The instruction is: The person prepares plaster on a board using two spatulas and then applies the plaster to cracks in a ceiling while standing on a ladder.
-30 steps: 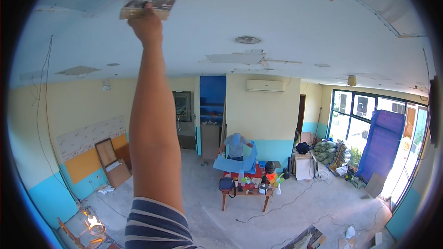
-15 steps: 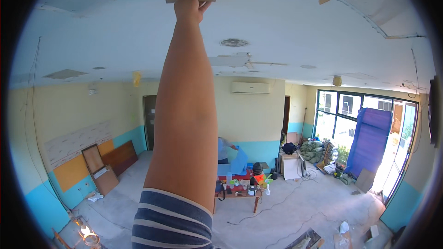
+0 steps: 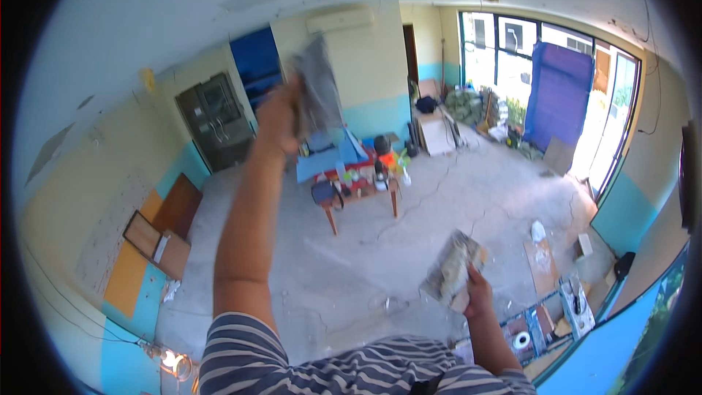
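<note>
left hand [image 3: 278, 120] clasps a wide scraper [image 3: 320, 89], right hand [image 3: 479, 294] clasps a smeared plate [image 3: 447, 267].

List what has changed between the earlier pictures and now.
The left hand has come down from the ceiling, bringing the grey, flat rectangular blade. The view has tipped downward, and the right hand now shows, holding a smeared grey-and-beige flat plate. Nothing was visibly let go. Unchanged: the left hand's hold and the tall purple panel at the windows.

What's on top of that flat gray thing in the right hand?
Pale, patchy smears cover part of the flat gray plate. Its underside faces away and can't be seen; the right hand hides part of its edge.
</note>
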Motion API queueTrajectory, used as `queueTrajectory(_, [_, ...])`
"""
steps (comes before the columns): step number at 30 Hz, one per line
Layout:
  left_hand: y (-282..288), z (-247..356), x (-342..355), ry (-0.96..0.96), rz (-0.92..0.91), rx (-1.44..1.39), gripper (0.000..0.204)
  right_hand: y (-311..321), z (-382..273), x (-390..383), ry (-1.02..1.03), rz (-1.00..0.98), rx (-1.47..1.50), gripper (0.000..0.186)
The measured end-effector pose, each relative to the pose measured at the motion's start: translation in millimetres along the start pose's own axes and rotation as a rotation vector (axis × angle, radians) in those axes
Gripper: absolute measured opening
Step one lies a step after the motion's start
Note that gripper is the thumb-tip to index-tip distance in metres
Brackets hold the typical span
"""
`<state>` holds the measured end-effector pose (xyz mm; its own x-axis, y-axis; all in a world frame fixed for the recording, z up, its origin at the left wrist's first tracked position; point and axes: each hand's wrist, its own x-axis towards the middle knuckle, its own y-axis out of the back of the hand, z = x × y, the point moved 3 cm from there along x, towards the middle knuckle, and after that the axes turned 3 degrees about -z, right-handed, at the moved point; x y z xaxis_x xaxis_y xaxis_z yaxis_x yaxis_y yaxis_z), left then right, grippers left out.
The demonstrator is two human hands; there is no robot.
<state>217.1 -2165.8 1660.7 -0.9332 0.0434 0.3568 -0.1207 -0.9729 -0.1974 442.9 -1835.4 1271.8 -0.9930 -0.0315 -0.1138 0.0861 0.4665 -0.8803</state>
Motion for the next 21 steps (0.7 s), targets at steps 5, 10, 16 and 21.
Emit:
queueTrajectory(5, [-29, -195, -140, 0.419, -0.378, 0.047, 0.043, -56, 25, 16, -0.257, -0.088, 0.092, 0.045])
queueTrajectory(10, [-13, -260, -221, 0.833, -0.367, 0.085, 0.055, -74, 50, 18, -0.342, -0.031, 0.012, 0.043])
queueTrajectory(16, [40, -256, -231, 0.811, -0.374, 0.438, 0.057, -56, 67, 22, -0.408, -0.032, -0.016, 0.041])
queueTrajectory(21, [77, -245, -236, 0.742, -0.341, 0.695, 0.058, -64, 69, 21, -0.404, -0.004, 0.016, 0.039])
